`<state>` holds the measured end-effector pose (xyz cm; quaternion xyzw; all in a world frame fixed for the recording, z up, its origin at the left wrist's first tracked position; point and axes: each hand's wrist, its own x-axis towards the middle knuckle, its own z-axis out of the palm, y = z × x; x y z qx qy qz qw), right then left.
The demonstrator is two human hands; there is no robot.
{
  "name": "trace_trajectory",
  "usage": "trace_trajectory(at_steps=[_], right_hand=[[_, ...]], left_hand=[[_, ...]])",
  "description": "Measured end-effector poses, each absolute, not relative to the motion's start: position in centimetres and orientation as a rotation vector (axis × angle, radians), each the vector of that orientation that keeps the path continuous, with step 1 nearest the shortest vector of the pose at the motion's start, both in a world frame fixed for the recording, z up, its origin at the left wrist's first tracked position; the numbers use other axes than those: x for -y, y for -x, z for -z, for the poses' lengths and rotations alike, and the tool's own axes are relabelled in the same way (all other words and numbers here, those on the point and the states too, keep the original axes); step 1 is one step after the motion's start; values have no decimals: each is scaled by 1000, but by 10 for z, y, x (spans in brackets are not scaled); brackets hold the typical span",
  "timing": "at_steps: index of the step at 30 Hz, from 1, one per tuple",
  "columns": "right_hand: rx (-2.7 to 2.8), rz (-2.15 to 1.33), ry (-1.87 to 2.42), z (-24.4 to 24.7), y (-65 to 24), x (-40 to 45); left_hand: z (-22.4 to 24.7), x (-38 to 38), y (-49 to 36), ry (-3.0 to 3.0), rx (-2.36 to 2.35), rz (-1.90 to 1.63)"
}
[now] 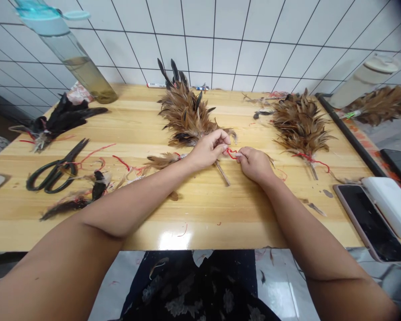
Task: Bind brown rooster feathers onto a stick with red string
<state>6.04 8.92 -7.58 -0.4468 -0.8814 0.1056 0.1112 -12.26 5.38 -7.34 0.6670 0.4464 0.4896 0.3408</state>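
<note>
Head view: left hand (209,149), right hand (254,166) pinched closed on red thread (232,154); hands hide its ends.

Wooden table (200,209) with feather bunches (300,122), scissors (55,167), phone (370,223)

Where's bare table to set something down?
Bare wood shows on the wooden table between the left forearm and right forearm, and at the back between the black feathers and the central brown feather bundle. Crowded: around the scissors, and where the left hand and right hand meet at the red thread.
</note>
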Motion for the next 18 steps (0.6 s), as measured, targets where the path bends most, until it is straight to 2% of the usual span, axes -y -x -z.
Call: trace_trajectory(at_steps=[18], right_hand=[[2381, -286, 1387, 76, -67, -98]], left_hand=[[75, -55, 124, -1664, -1315, -1310]])
